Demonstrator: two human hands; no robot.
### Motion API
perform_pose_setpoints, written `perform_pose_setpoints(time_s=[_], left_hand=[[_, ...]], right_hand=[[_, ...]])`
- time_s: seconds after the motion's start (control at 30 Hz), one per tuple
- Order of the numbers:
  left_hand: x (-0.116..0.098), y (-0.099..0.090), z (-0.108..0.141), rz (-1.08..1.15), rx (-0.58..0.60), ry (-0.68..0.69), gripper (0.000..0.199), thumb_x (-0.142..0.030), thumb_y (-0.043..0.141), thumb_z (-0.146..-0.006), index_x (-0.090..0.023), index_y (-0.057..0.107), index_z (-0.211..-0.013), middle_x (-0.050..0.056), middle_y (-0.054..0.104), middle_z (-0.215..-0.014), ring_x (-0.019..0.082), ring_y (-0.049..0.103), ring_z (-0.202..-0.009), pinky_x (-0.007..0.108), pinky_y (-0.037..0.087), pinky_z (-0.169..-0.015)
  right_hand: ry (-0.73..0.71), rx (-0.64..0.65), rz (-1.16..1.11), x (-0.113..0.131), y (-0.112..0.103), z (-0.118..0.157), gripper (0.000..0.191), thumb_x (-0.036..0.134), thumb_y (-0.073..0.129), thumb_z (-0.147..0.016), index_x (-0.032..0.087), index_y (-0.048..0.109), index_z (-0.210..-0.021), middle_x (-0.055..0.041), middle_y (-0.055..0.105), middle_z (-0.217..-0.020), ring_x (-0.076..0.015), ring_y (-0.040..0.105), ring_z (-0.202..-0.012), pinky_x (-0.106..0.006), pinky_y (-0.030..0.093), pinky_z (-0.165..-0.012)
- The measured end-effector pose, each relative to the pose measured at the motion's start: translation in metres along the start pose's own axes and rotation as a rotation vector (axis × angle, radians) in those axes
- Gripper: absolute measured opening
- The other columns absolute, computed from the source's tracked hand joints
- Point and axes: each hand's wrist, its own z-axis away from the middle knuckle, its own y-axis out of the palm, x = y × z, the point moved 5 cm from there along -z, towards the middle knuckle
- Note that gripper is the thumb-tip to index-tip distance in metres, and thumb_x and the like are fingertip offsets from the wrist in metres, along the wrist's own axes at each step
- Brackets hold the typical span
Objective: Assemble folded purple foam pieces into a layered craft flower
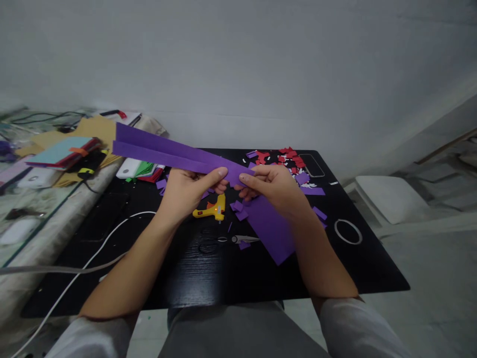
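Note:
A long purple paper strip with a lengthwise crease is held above the black table, its free end reaching up to the left. My left hand pinches the strip, thumb on top. Close beside it, my right hand pinches the strip's right end. Under my right hand and forearm lies a larger purple sheet on the table. A yellow glue gun lies below my left hand, and scissors lie nearer the front with small purple scraps around them.
Red, white and purple scraps are scattered at the table's back right, near a clear ring. A white cable crosses the left side. Notebooks and brown paper lie on a side surface. A white stool stands at the right.

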Motion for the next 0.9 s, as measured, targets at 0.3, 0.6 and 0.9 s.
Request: perform_pose_setpoints(time_s=[0.3,0.6,0.9], left_hand=[[0.005,0.008,0.0,0.049,0.095,0.005,0.024,-0.037,0.086,-0.079,-0.018,0.073,-0.073,0.001,0.074,-0.065,0.013,0.065,-0.05,0.023,0.056,-0.049],[0.002,0.011,0.001,0.075,0.062,0.023,0.021,-0.033,0.087,-0.078,-0.015,0.076,-0.072,0.002,0.076,-0.065,0.015,0.07,-0.054,0.025,0.062,-0.054],[0.002,0.008,0.002,0.055,0.017,0.048,0.014,-0.024,0.082,-0.08,-0.015,0.076,-0.071,0.002,0.075,-0.064,0.015,0.069,-0.052,0.024,0.06,-0.053]], right_hand=[[-0.016,-0.017,-0.037,0.001,0.003,0.0,0.037,0.051,0.09,-0.074,0.018,0.079,-0.085,-0.0046,0.08,-0.075,-0.0179,0.077,-0.069,-0.03,0.064,-0.066],[-0.032,-0.023,-0.071,0.004,0.006,0.003,0.035,0.049,0.092,-0.071,0.019,0.08,-0.082,-0.0021,0.079,-0.07,-0.0171,0.077,-0.066,-0.029,0.066,-0.066],[-0.039,-0.013,-0.068,0.006,0.007,0.004,0.032,0.046,0.09,-0.074,0.018,0.078,-0.083,-0.0022,0.078,-0.07,-0.0175,0.077,-0.068,-0.03,0.065,-0.068]])
